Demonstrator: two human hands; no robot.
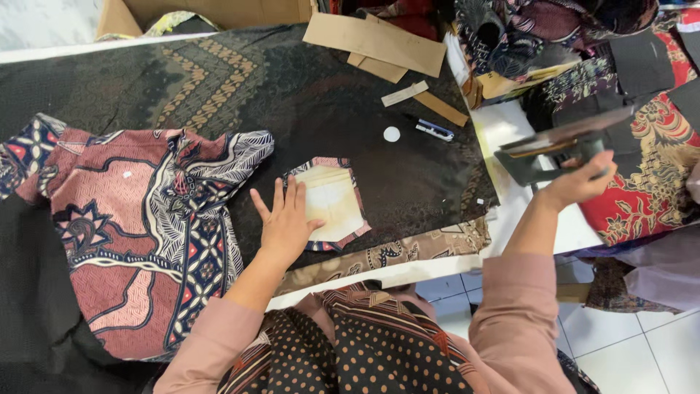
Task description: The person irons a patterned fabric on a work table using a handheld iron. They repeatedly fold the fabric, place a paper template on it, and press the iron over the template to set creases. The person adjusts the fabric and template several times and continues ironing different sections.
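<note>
Dotted brown clothing [364, 357] and pink sleeves [518, 314] fill the near edge. Left hand [286, 222] lies flat, fingers spread, unclenched and gripping nothing, pressing on the left side of a cream pocket-shaped paper pattern [334, 204]. Pattern sits on a small batik pocket piece [326, 165], whose edges show around it as a folded border; both rest on black patterned cloth [306, 102] covering the worktable.

Right hand [580, 181] is out to the right, well apart from the pocket, fingers closed around a dark flat-soled tool, probably a small iron [543, 157]; cannot tell for certain.

Left of the left hand: red, navy and cream batik garment panel [138, 226], just beside the pocket piece. Far side of the cloth: white round chalk [391, 134], blue-and-white pen [432, 130], cardboard templates [379, 40]. Far right: heap of red and dark batik pieces [649, 146].

Judgement: step in hand appears to be shaping the pocket edges over the pattern. Next move would call for keeping the pattern pinned flat and the fingers kept away from the edge being worked
</note>
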